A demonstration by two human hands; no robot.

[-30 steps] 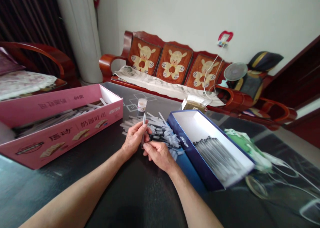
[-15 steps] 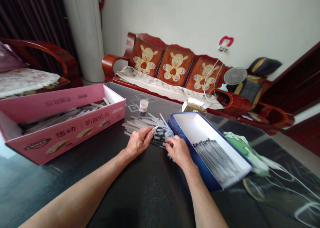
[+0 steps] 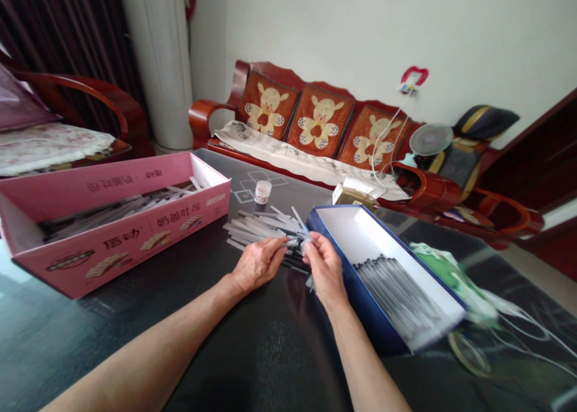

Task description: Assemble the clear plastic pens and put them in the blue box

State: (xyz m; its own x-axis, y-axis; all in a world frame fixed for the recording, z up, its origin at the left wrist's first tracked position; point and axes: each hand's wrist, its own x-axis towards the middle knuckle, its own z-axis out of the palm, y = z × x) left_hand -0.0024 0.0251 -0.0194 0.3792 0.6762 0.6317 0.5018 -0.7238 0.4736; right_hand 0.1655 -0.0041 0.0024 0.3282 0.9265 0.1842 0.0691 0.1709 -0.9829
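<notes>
Head view, left to right. The pink printed carton [image 3: 118,243] holds a loose load of pale plastic sticks [image 3: 117,209]. On the black surface [image 3: 81,346], my left hand [image 3: 258,265] rests half-curled against a loose pile of clear-capped pens [image 3: 259,227]; I cannot tell whether it grips anything. My right hand [image 3: 325,269] is pinched closed, thumb against fingers, on a small clear piece [image 3: 307,245] at the pile's right end. Just beside it, the blue-rimmed box [image 3: 383,322] carries dark pens [image 3: 396,295] laid side by side. Judging by the quantities, part of the lot is ranked; the pile and carton load remain unranked.

Red wooden sofa [image 3: 201,116] against pale wall [image 3: 324,27]
</notes>
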